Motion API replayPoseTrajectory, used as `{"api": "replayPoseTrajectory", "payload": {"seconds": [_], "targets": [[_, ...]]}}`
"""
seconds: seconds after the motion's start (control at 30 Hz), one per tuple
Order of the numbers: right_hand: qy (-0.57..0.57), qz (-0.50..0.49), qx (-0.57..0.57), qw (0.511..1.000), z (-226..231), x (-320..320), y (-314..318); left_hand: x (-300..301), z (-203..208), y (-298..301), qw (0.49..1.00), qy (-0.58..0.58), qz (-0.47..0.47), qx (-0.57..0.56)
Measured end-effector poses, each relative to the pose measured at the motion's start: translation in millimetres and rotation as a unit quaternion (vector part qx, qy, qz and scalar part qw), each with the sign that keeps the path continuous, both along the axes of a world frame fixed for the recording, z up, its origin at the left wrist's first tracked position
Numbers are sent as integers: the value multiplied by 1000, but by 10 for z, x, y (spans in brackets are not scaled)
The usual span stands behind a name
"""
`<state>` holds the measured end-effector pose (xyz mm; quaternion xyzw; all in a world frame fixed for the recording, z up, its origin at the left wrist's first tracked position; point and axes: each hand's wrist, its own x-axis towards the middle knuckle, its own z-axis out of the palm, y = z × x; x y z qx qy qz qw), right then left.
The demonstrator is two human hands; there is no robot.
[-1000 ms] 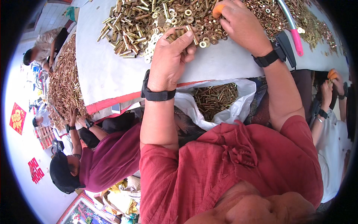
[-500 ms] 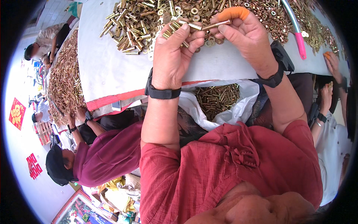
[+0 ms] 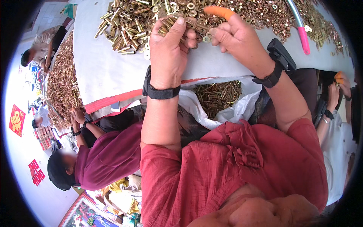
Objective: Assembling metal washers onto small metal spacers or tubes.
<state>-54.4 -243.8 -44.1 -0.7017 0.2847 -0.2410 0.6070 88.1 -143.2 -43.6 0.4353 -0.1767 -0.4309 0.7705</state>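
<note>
left hand [image 3: 168, 53] is reaching far, back facing up, fingers [image 3: 177, 26] curling shut | right hand [image 3: 236, 39] is hovering just right of it, fingers bending inward, index finger pointing left | both forearms are extending up from the near edge, wrists close together

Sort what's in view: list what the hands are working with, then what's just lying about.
In use:
left hand gripping a bunch of brass bolts
right hand, holding a washer
bolt pile
bag of bolts

Lying about:
pink-handled tool
</note>
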Motion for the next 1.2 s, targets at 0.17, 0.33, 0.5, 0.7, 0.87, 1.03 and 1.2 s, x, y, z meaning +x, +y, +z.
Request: {"api": "replayPoseTrajectory", "payload": {"seconds": [0.17, 0.33, 0.5, 0.7, 0.87, 1.03, 1.2], "targets": [[-48, 134, 93, 985, 108, -26, -29, -53, -72, 4, 996, -37, -85, 12], [52, 12, -150, 987, 253, -135, -232, -39, -16, 18, 991, 80, -102, 14], [177, 114, -355, 911, -17, -279, -338, -19, -58, 8, 996, 80, -43, 0], [225, -14, -510, 830, -115, -299, -337, -36, -25, 60, 997, -33, -50, 54], [153, 40, -538, 828, -105, -322, -193, 17, -37, 102, 994, -65, -35, 75], [151, 61, -512, 843, -192, -214, -18, -18, -20, 66, 991, -89, -48, 83], [88, 23, -539, 837, -252, -144, -173, -107, -29, 83, 975, -154, -85, 135]]}}
